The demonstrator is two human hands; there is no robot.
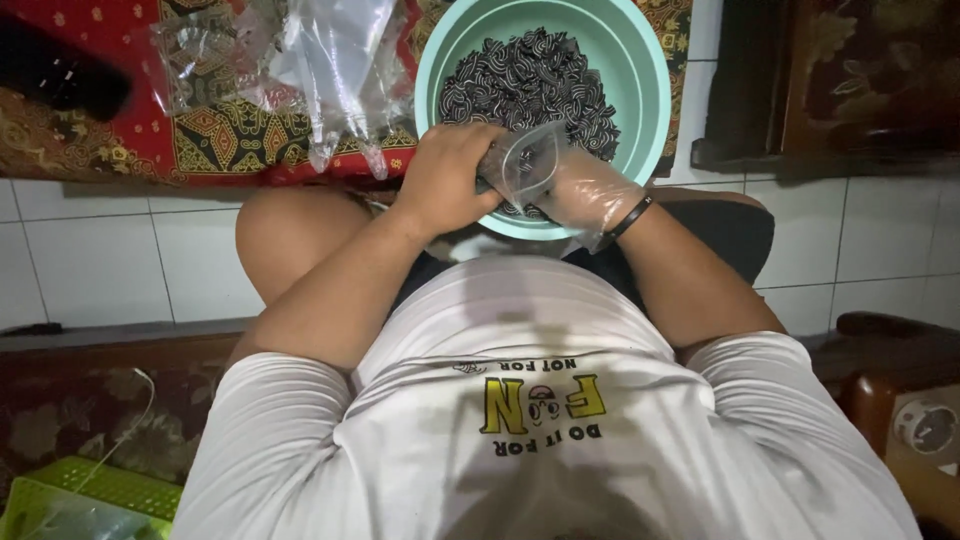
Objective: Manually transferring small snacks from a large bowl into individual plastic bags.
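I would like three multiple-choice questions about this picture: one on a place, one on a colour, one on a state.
1. Where do the spare clear bags lie?
A. on the patterned cloth, left of the bowl
B. in the green basket
C. inside the bowl

2. What colour is the bowl?
A. red
B. pale green
C. white

3. What covers the right hand?
A. nothing
B. a clear plastic glove
C. a cloth

Answers:
1 A, the clear bags rest on the cloth.
2 B, the bowl is pale green.
3 B, the right hand shows through thin plastic; the left hand is bare.
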